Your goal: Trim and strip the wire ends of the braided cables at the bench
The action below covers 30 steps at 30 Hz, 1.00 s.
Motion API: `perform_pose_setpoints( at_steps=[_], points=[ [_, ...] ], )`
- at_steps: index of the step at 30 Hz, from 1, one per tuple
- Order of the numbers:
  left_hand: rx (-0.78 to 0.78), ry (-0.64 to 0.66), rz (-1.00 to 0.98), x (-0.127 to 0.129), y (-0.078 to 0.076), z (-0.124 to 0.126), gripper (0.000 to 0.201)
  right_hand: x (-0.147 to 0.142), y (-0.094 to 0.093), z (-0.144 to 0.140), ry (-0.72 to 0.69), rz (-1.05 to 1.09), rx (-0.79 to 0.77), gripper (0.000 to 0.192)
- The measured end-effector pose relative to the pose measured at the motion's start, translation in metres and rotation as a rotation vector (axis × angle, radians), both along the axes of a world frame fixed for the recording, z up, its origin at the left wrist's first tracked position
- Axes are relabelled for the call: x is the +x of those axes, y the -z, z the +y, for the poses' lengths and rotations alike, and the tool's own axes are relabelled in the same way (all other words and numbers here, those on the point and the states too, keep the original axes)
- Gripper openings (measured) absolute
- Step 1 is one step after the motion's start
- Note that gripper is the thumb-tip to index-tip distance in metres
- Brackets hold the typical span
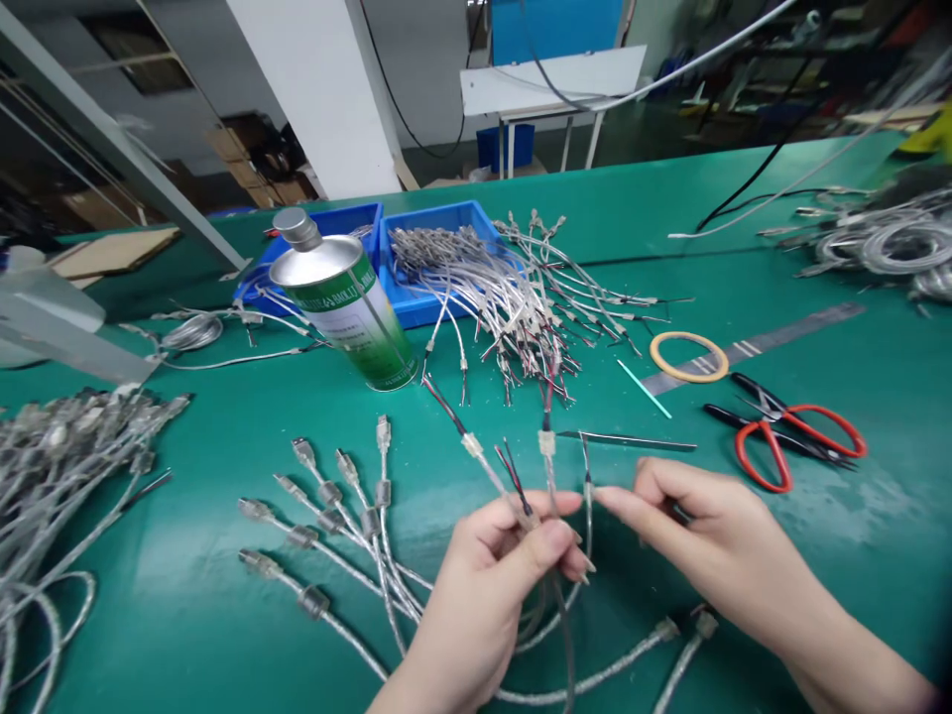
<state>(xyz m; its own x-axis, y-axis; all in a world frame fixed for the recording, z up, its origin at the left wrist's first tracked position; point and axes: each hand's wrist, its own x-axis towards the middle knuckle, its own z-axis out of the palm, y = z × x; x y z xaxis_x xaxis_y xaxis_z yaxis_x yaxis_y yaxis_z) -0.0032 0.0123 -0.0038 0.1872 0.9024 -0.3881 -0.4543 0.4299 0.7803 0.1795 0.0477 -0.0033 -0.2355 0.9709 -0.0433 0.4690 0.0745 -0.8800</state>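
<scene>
Cool, fairly even light falls on my hands (487,595) and the table (185,615), where I see a pale, diffuse sheen to the left, and a glint atop the can (353,317). The background corners sink into dimness; edges look stretched and smeared, softening the cable coils (899,243) at right.

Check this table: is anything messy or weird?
Cables spill over the front edge of the right blue bin onto the table, looking messy. The can seems to lean, but maybe that's just the camera. The left hand holds cords with loose red and black wires. Many others have those too, so that's probably fine.
</scene>
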Motion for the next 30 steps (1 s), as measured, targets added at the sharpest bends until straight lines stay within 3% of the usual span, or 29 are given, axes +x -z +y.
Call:
perform_pose_setpoints(
  at_steps=[3, 5, 8, 11, 14, 18, 30],
  points=[
    [-0.011, 0.062, -0.007, 0.003, 0.0, 0.0, 0.011, 0.001, -0.003, 0.0, 0.013, 0.185, -0.082, 0.03],
    [-0.019, 0.104, -0.017, 0.006, 0.001, 0.0, 0.009, -0.001, -0.005, -0.002, -0.038, 0.335, -0.185, 0.017],
    [-0.031, 0.152, -0.019, 0.01, 0.003, 0.001, 0.008, -0.004, -0.006, -0.003, -0.127, 0.435, -0.232, 0.013],
    [0.013, 0.095, 0.043, 0.011, 0.004, 0.002, 0.008, -0.006, -0.002, -0.004, -0.11, 0.523, -0.258, 0.014],
    [0.035, -0.055, 0.055, 0.009, 0.004, 0.003, 0.013, -0.006, 0.001, -0.004, -0.068, 0.621, -0.353, 0.016],
    [-0.076, -0.152, -0.055, 0.006, 0.001, 0.003, 0.014, -0.009, 0.001, -0.008, -0.129, 0.629, -0.432, 0.019],
    [-0.053, -0.056, -0.094, 0.006, 0.001, 0.0, 0.012, -0.016, 0.003, -0.014, -0.176, 0.637, -0.464, 0.024]
  ],
)
